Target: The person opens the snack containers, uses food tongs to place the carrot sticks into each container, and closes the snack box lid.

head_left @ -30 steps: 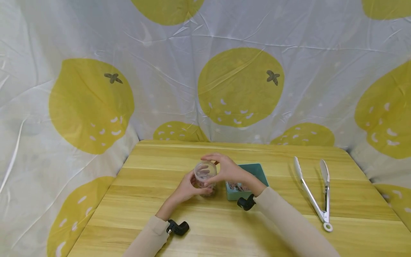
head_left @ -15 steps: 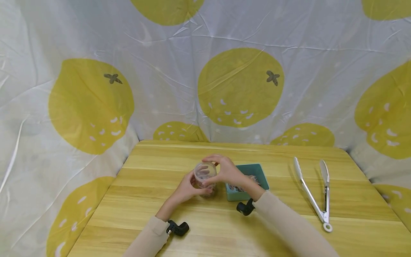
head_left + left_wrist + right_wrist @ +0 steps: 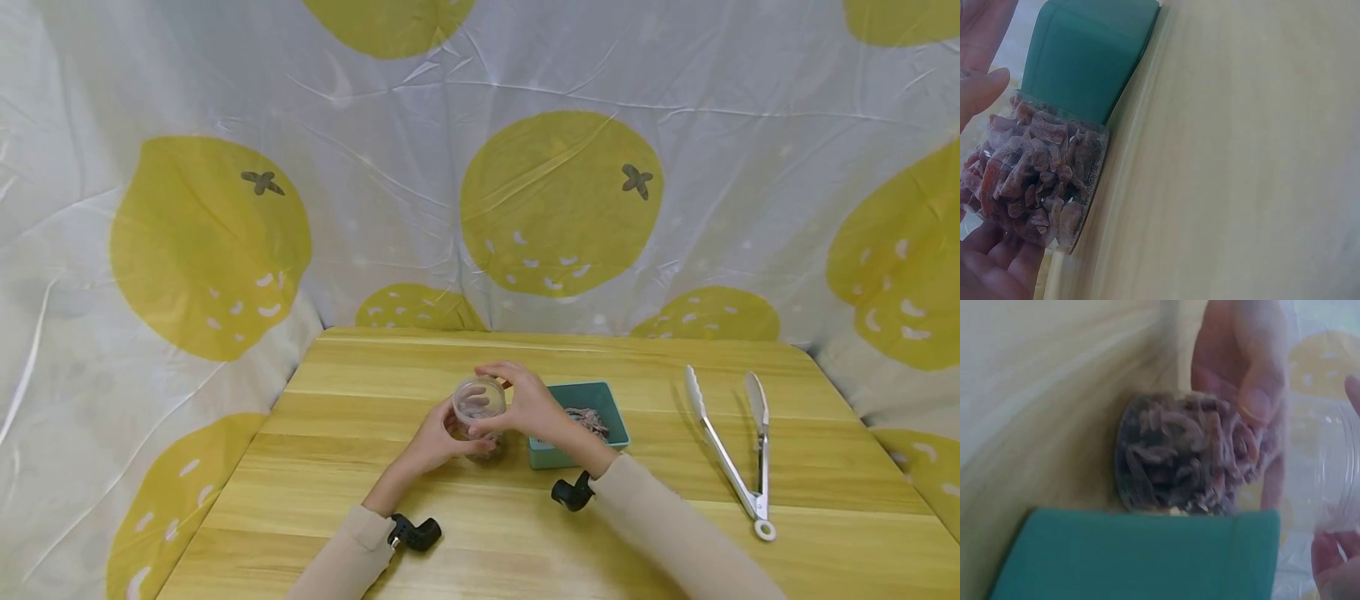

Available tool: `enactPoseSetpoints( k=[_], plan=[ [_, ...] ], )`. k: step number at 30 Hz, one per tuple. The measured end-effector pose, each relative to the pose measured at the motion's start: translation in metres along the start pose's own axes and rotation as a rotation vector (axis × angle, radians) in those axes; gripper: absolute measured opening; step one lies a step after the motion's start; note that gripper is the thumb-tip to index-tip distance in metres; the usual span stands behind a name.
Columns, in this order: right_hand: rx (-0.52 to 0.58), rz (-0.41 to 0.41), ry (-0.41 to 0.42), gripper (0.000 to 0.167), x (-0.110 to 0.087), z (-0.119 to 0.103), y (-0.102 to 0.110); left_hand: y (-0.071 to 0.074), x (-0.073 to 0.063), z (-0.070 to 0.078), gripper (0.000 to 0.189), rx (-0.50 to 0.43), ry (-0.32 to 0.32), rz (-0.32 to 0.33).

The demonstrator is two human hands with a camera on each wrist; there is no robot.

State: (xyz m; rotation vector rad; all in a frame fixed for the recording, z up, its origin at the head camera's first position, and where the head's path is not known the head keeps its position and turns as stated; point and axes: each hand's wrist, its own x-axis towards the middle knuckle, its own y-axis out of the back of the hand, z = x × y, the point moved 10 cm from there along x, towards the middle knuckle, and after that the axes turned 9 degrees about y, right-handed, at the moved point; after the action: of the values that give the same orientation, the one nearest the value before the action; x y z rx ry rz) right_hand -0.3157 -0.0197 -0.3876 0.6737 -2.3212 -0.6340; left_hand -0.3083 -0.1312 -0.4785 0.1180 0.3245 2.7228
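A clear round jar (image 3: 478,407) stands upright on the table. Brownish-red dried strips (image 3: 1038,178) fill its lower part, while its upper part is see-through. My left hand (image 3: 435,438) grips the jar's body from the left, thumb in front. Over the top, my right hand (image 3: 534,407) holds the rim, with the thumb on the near side and the fingers on the far side. Whether a clear lid sits under those fingers I cannot tell. Just right of the jar stands a teal box (image 3: 551,457) with similar strips inside, partly hidden by my right forearm.
Metal tongs (image 3: 761,492) with pale tips lie spread on the right side of the wooden table (image 3: 360,383). A lemon-print curtain (image 3: 390,183) hangs behind the table and along both sides. A black wrist camera (image 3: 416,533) sits on each wrist.
My right hand has turned slightly at the jar's top, and its forearm has shifted a little towards me, baring more of the teal box. The left hand and the jar stay put.
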Motion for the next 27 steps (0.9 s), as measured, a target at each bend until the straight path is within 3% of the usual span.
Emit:
enactPoseSetpoints(
  k=[6,9,27],
  plan=[
    [0.053,-0.147,0.024,0.083,0.0042,-0.0019,-0.0049,0.0000,0.0006,0.0007,0.078,-0.001,0.002,0.003],
    [0.058,-0.172,0.030,0.079,0.0057,-0.0009,-0.0057,0.0004,0.0004,0.0011,0.077,0.001,0.003,0.007],
    [0.122,0.006,-0.085,0.073,-0.0018,0.0064,-0.0039,-0.0008,-0.0008,0.0003,0.077,0.018,0.026,0.011]
  ],
)
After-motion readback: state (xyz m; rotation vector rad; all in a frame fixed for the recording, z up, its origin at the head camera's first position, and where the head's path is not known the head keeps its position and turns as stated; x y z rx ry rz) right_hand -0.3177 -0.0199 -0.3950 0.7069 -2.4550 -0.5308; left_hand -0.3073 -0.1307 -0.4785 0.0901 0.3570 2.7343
